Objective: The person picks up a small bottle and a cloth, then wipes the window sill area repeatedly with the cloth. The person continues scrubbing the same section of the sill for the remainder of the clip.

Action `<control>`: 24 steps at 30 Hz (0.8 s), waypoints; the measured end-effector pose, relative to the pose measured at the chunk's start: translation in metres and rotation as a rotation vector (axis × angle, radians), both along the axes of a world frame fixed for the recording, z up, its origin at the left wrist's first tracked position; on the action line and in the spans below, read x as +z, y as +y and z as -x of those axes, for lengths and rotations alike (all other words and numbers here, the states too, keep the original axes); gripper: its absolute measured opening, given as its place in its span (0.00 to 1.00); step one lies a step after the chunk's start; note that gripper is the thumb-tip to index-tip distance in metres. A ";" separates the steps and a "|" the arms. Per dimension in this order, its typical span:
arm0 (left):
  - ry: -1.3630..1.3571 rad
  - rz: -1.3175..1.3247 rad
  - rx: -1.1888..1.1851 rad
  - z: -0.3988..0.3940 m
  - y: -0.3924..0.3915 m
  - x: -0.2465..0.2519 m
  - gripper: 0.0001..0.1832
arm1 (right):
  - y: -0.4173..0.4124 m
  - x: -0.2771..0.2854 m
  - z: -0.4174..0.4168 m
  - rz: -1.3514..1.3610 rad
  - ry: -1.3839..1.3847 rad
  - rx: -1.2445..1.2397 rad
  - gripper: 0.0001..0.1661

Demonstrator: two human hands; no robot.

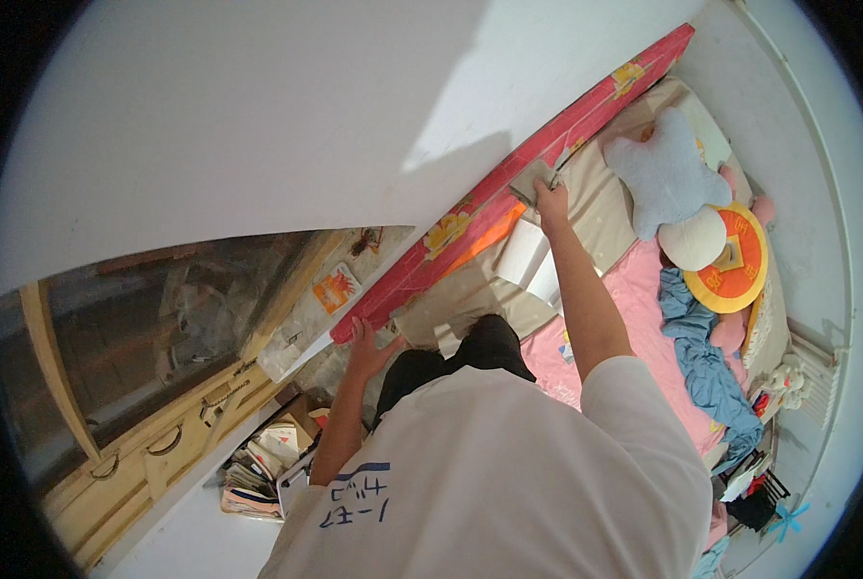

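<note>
A long red panel with yellow flowers (447, 233), perhaps a headboard or thin mattress edge, runs diagonally along the white wall. My right hand (552, 205) holds a folded grey-beige cloth (533, 181) against the panel's bed side. At the panel's near end is my left hand (368, 353), its fingertips touching the red surface and its thumb spread away. Below the cloth, an orange sheet (483, 242) leans along the panel. White papers or an open book (525, 255) lie on the beige bed sheet (468, 300), partly covered by my right forearm.
A grey star-shaped cushion (667, 174), a round orange-yellow cushion (732, 257) and a crumpled blue cloth (706, 354) are on the bed, near a pink sheet (638, 304). Left are a wood-framed window (171, 333), an orange-white packet (336, 287) and stacked papers (258, 470).
</note>
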State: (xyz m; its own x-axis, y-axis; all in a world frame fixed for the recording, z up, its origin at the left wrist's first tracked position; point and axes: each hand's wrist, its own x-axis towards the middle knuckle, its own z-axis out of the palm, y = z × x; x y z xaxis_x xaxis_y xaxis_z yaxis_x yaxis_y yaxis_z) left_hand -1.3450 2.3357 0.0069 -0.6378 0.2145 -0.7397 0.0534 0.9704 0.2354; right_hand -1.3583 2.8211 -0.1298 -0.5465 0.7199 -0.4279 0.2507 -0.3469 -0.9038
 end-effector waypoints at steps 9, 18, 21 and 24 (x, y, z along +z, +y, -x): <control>-0.077 -0.053 0.028 0.013 0.004 0.011 0.69 | -0.047 0.004 -0.005 0.004 0.040 -0.040 0.22; -0.071 -0.033 -0.022 0.009 -0.003 0.008 0.69 | -0.013 0.019 0.003 -0.102 -0.115 -0.029 0.21; -0.073 -0.045 0.006 0.004 -0.006 0.012 0.68 | -0.016 0.018 0.008 -0.062 -0.061 -0.046 0.21; -0.086 -0.084 -0.004 0.009 -0.006 0.007 0.69 | -0.013 0.000 0.004 -0.093 -0.100 -0.082 0.20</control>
State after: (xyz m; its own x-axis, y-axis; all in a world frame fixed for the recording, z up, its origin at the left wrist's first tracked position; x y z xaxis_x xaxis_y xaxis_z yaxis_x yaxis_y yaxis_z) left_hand -1.3542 2.3293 0.0142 -0.5717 0.2805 -0.7710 0.0338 0.9470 0.3195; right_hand -1.3624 2.8083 -0.1300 -0.4419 0.7995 -0.4069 0.3153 -0.2862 -0.9048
